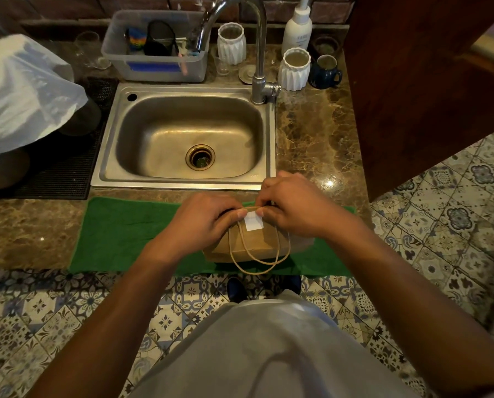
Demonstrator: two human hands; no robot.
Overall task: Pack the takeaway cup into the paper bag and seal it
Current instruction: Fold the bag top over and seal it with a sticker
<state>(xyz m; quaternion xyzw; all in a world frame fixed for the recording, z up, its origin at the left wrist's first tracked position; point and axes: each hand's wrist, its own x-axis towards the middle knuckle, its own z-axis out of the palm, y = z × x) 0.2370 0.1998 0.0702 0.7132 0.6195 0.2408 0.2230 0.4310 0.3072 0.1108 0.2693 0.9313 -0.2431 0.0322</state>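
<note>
both hands, left hand point(202, 218) and right hand point(293, 206), atop paper bag point(254, 242)

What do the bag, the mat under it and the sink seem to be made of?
The bag looks like matte brown kraft paper: it is creased, with thin twisted cord handles and a white sticker near the top. The mat looks like green cloth, perhaps towel: soft, dull, slightly fuzzy. The sink seems to be brushed stainless steel: grey with soft reflections.
</note>
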